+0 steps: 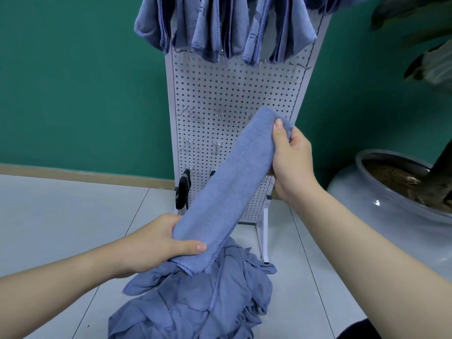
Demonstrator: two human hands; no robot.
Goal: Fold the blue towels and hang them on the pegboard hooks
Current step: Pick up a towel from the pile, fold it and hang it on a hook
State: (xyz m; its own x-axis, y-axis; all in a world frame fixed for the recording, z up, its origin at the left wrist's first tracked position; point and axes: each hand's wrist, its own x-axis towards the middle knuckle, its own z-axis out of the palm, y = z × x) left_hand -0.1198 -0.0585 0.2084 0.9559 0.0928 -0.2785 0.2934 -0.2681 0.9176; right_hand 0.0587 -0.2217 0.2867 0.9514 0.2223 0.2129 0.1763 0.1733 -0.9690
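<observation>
fingers [278,133] of both hands pinch folded towel [227,187] ends | taut between

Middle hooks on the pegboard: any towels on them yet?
No, the middle hooks on the pegboard are bare; hung towels sit only along the top row, and both hands hold one folded towel.

Green wall [73,81] behind, with a tan baseboard [80,174] along its foot. Pale tiled floor [61,216], thin dark grout lines. At right, a big grey glazed pot [391,204] on the floor, soil [389,174] inside, dark trunk [440,172] rising from it. Dark green leaves [420,25] blurred at top right. A dark patch [354,330] at the bottom edge, can't tell what.
</observation>
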